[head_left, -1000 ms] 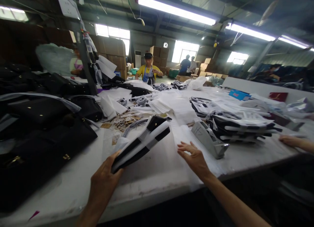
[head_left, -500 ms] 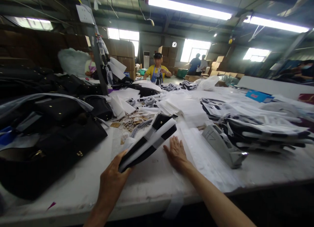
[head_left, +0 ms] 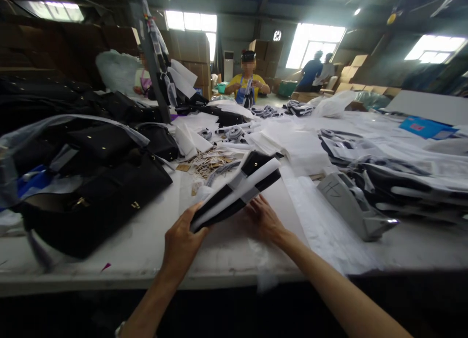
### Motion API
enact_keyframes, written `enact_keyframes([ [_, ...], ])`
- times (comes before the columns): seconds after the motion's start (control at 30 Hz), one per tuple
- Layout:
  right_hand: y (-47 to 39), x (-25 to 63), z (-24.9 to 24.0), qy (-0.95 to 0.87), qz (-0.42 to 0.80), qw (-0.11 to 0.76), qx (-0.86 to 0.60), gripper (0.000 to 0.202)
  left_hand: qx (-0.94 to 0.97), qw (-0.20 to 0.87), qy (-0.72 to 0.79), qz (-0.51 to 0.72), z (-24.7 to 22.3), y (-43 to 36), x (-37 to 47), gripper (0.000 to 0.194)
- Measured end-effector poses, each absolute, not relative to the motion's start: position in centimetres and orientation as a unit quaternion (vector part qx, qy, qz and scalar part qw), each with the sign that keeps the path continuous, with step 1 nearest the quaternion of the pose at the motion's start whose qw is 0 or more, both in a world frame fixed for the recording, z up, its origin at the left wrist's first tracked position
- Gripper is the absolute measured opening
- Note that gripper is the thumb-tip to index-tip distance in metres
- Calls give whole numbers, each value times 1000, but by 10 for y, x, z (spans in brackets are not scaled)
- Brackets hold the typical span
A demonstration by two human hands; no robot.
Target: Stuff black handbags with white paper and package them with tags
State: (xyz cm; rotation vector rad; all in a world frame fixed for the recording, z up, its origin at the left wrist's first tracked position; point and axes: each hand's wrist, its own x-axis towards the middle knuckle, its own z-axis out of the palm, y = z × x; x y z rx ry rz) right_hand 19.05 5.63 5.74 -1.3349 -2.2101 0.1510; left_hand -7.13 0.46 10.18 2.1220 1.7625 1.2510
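Observation:
My left hand (head_left: 184,233) is closed round the near end of a folded black bag (head_left: 215,204) with white wrapping strips and a small gold stud. The bag is tilted, its far end raised to the right. My right hand (head_left: 266,220) lies low beside the bag's underside, fingers stretched over a white sheet (head_left: 288,197) on the table; the bag partly hides its fingertips. Whether the right fingers touch the bag, I cannot tell. Just beyond the bag lies a heap of thin tan cords (head_left: 208,165).
A large black handbag (head_left: 106,206) stands on the left. To the right are a grey tape dispenser (head_left: 353,204) and stacked black pieces with white wrapping (head_left: 413,189). The table's front edge (head_left: 234,279) runs below my hands. A person in yellow (head_left: 246,87) works across the table.
The view has tipped downward and turned left. The folded bag, still in my left hand, now overlaps the fingertips of my right hand, which was flat on the table beside it.

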Motion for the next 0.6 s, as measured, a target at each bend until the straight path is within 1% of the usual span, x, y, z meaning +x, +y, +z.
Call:
enact_keyframes([
  [0.07,39,209,58,-812,67,254,-521,42,702,59,581,407,102,4,-70,41],
  [0.13,20,218,60,-829,84,205,-513,47,704,57,584,401,103,3,-69,42],
  [0.23,4,212,63,-857,111,129,-487,58,709,49,584,392,102,3,-67,44],
  [0.33,10,198,63,-848,120,98,-506,66,715,38,581,387,99,3,-64,47],
  [0.43,29,194,62,-827,105,118,-539,60,720,29,578,383,96,3,-63,49],
  [0.6,45,225,53,-790,82,186,-579,31,719,37,574,390,94,3,-66,50],
])
